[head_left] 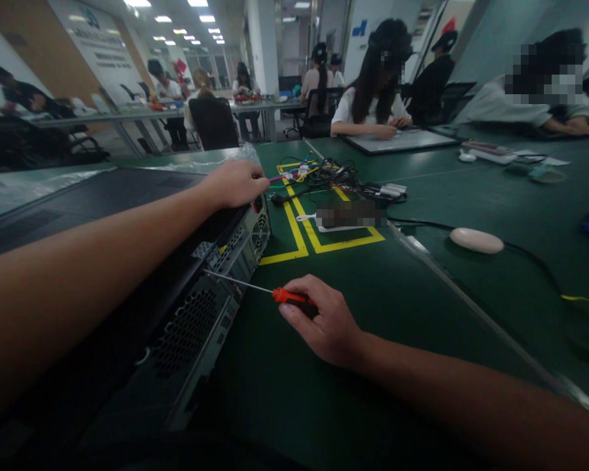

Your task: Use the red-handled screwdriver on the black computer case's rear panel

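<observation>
A black desktop computer case lies on its side at the left, its rear panel with vents and ports turned toward the right. My right hand is closed around the red and black handle of a screwdriver. The long shaft reaches left, and its tip meets the upper edge of the rear panel near a small perforated metal tab. My left hand rests on the far rear corner of the case, fingers bent over the edge. Its fingertips are partly hidden, and I cannot make out whether they pinch anything.
A tangle of cables lies beyond the case beside yellow tape markings. A white oval device on a black cord is at the right. Clear plastic wrap sits behind the case. A co-worker sits across the table.
</observation>
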Available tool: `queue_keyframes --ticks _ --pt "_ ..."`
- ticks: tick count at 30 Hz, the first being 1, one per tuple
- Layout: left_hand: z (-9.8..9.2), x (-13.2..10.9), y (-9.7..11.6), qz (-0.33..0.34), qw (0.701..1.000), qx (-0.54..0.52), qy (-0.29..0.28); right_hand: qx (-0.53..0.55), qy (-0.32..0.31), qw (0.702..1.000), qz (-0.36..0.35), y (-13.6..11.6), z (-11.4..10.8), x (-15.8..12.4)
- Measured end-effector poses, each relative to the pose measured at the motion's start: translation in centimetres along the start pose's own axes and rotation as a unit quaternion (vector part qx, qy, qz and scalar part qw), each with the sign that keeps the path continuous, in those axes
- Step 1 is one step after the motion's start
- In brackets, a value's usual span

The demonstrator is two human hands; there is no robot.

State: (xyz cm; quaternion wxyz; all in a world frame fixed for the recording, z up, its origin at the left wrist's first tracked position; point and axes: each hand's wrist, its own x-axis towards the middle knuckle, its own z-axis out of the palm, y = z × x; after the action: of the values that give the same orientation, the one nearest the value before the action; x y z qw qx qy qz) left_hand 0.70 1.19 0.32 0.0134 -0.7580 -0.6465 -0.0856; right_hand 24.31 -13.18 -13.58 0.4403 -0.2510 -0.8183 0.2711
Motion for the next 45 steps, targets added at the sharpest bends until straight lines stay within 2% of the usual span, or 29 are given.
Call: queue_keyframes --ticks 12,22,29,45 --pt "-0.03 -0.09 0.24 0.003 1.000 0.020 0.001 0.004 -0.005 1.000 -0.006 0.20 -0.01 -0.05" --pt "0.05 0.08 0.08 0.001 1.000 0.019 0.001 0.006 -0.037 0.999 0.004 -0.04 -0.12 0.12" --pt "0.13 0.19 0.04 0.001 1.000 0.023 0.002 0.043 0.000 0.999 0.011 0.37 0.37 -0.44" --pt "0.13 0.11 -0.03 0.005 1.000 0.016 0.005 0.015 0.000 1.000 -0.001 0.39 0.19 -0.28"
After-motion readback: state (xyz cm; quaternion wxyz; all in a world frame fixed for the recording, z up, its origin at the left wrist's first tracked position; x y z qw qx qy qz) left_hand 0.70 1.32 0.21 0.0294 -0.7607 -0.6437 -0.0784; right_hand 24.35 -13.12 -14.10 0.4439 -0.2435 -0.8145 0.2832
